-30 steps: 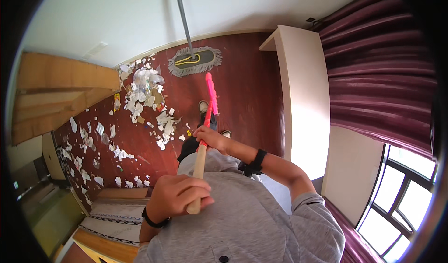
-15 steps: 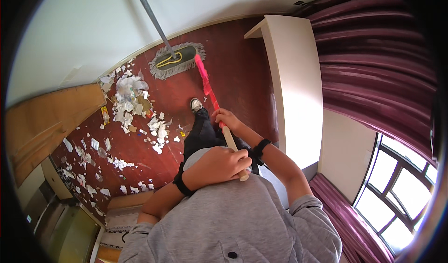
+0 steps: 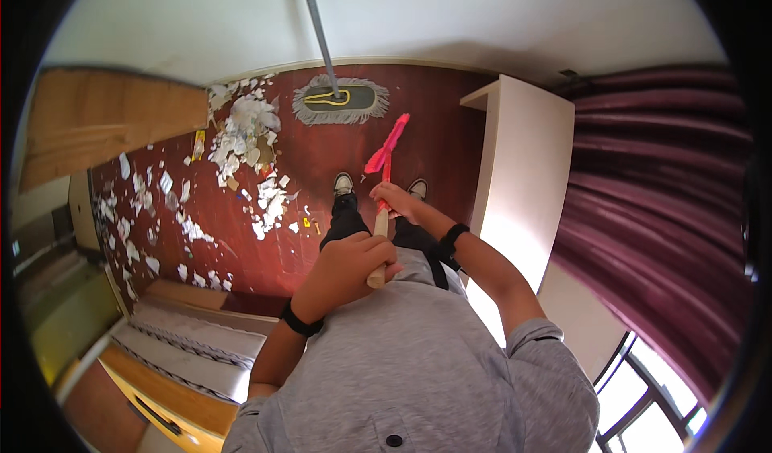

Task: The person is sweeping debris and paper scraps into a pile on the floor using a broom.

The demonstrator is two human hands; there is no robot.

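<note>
A broom with a pink head (image 3: 392, 142) and a pale wooden handle (image 3: 380, 225) slants out in front of my body. My left hand (image 3: 354, 266) is wrapped round the handle close to its butt end, near my belly. Farther along, my right hand (image 3: 396, 199) grips it just below the red-wrapped part. The pink head is over the dark red floor, beyond my shoes; whether it touches the floor I cannot tell. White paper scraps and crumpled plastic (image 3: 248, 127) lie in a heap to the left of it.
A grey-fringed dust mop (image 3: 342, 102) stands by the far wall, its pole leaning up. More scraps (image 3: 145, 196) are strewn at left, beside a wooden panel (image 3: 121, 119). A white cabinet (image 3: 527, 172) and purple curtain (image 3: 643, 228) border the right. A padded seat (image 3: 185, 344) is at lower left.
My view has turned toward the right-hand side of my feet, and both shoes now show. The broom head has swung rightward, away from the mop. Both hands keep their hold.
</note>
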